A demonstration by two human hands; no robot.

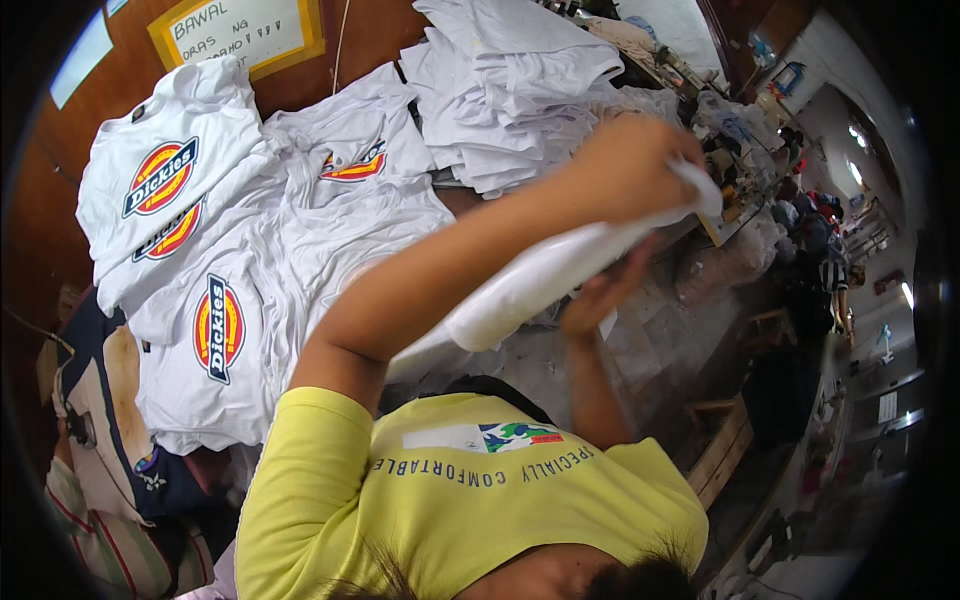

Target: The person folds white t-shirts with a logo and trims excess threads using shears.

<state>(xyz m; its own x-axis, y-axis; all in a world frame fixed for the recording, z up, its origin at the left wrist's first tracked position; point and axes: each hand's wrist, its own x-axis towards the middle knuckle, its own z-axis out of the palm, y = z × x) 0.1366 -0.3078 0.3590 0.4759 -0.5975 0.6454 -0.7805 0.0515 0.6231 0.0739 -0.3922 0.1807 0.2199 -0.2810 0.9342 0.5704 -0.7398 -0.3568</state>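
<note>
My left hand (645,168) is raised at the upper right with its arm reaching across in front of me. Its fingers are closed on one end of a white T-shirt (530,285), which hangs bunched in a long roll down toward my chest and is smeared by motion. Below that end is my right hand (608,288), blurred, fingers stretched out beside the cloth and partly behind it. Whether it touches the cloth I cannot tell. To the left lie several white T-shirts (265,230) with a red, yellow and dark blue chest print, spread over one another.
A tall stack of folded white garments (505,95) stands at the back. Behind it is a brown wooden wall with a yellow-framed sign (240,35). Plastic-wrapped bundles (730,255) lie at the right near a wooden bench (722,450). A dark blue and tan bag (125,375) is at the left.
</note>
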